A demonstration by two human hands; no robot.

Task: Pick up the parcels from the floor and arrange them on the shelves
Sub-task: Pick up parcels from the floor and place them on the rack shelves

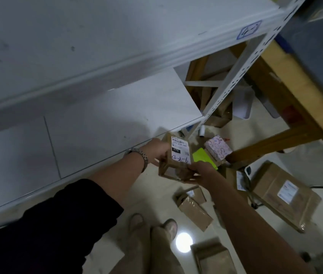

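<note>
Glossy pale floor [156, 196], both hands' fingers [161, 155] around boxy cardboard parcel [176, 165]

Dim, soft-focus wide-angle view; a round white glare spot on the glossy floor [184, 242], straight shelf [97, 119] edges bowed.

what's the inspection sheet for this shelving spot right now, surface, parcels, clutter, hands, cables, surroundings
surface: white shelf board, a few dark marks on it.
job's things: labelled parcel marked 4-2-6, held just off the shelf's front edge; large brown parcel, small brown parcel and patterned parcel lie on the floor.
clutter: yellow-green packet beside the patterned parcel.
grippers: left hand and right hand both grip the labelled parcel.
cables: thin dark cable by the large brown parcel.
surroundings: wooden table frame to the right; shelf tag reading 4-.
</note>
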